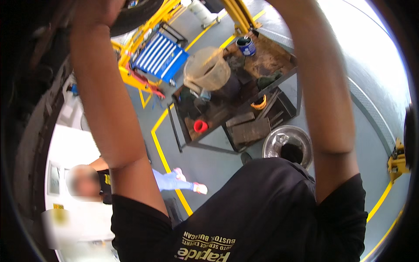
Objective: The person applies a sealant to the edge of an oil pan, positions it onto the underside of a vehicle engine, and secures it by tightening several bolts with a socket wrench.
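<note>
Grey workshop floor (220, 168), smooth. Left hand (99, 9): cropped, grip cannot be told; curved black rubber tyre (136, 19) is just beside it. Right hand: out of view, grip unknown. Below both: rust-brown metal cart (268, 59), translucent plastic jug (205, 72).

Grey floor (222, 168), yellow lines (160, 148), blue drawer cabinet (159, 56); yellow post (240, 16), brown-topped metal cart (267, 56)
</note>
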A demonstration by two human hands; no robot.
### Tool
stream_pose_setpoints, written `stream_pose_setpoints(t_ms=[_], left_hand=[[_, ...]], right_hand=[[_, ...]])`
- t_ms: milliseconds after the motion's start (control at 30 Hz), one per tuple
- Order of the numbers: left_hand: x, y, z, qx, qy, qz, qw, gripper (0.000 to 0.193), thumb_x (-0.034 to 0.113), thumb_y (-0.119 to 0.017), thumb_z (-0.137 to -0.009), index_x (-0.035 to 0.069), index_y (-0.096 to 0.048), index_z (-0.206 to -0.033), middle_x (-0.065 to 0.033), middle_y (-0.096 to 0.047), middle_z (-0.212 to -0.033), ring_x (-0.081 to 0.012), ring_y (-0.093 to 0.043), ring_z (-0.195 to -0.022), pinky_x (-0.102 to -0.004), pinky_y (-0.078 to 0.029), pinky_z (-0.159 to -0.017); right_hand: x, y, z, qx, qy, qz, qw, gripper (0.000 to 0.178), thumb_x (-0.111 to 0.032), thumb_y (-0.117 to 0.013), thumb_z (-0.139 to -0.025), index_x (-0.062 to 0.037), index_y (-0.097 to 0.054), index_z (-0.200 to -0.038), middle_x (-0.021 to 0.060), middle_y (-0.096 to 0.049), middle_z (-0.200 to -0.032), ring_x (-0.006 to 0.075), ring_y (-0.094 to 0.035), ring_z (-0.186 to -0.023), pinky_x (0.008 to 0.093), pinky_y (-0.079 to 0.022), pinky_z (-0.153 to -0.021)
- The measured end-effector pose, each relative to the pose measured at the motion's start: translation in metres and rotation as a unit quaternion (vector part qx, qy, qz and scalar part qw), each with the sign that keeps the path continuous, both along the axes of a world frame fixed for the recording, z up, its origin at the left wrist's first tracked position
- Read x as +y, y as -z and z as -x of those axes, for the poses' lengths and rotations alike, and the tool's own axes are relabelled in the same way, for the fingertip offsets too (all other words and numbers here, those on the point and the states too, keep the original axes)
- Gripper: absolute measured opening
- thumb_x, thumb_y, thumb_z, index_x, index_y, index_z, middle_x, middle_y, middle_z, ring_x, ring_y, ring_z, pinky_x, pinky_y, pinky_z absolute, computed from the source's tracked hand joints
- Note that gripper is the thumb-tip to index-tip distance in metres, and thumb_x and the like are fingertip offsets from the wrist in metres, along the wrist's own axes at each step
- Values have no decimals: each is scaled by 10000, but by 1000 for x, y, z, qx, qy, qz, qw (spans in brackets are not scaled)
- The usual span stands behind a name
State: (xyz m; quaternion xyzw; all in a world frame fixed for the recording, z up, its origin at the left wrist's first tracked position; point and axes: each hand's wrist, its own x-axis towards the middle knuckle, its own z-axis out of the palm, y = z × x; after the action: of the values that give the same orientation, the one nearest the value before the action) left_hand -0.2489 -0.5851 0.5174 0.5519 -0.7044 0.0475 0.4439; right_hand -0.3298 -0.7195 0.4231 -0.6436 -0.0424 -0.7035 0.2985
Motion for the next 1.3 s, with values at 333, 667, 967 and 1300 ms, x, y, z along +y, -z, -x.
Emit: stream_pose_setpoints(t_ms=[333,667,967,1300], left_hand=[[249,365,-222,135,-443,-413,784,413,320,-677,-892,42,-621,-1192,-132,-668,-1107,-262,-657,-1045,-378,-519,-895],[243,519,-223,49,-618,-282,732,565,296,-821,-687,91,-599,-1164,-139,-575,-1082,-348,-587,-1015,-439,-506,-861],[188,454,-141,94,-361,-96,923,663,170,-830,-653,50,-536,-1235,-148,-540,-1164,-335,-521,-1088,-429,-455,-918],[200,499,-136,805,-213,100,544,375,332,-392,-1019,28,-544,-1177,-109,-610,-1085,-222,-587,-998,-362,-427,-962]], right_hand=[[85,419,134,456,-184,-456,742,131,-39,-644,-836,-51,-514,-844,-35,-469,-753,73,-441,-701,234,-380,-636],[138,420,17,513,-318,-561,566,160,-119,-643,-870,-36,-580,-991,-19,-537,-777,65,-484,-643,226,-395,-560],[188,404,-163,383,-462,-703,382,474,-530,-417,-985,-138,-680,-1031,18,-661,-767,50,-366,-429,197,-274,-392],[192,404,-162,368,-500,-619,481,371,-392,-509,-972,-81,-651,-1115,30,-650,-794,80,-484,-492,216,-341,-426]])
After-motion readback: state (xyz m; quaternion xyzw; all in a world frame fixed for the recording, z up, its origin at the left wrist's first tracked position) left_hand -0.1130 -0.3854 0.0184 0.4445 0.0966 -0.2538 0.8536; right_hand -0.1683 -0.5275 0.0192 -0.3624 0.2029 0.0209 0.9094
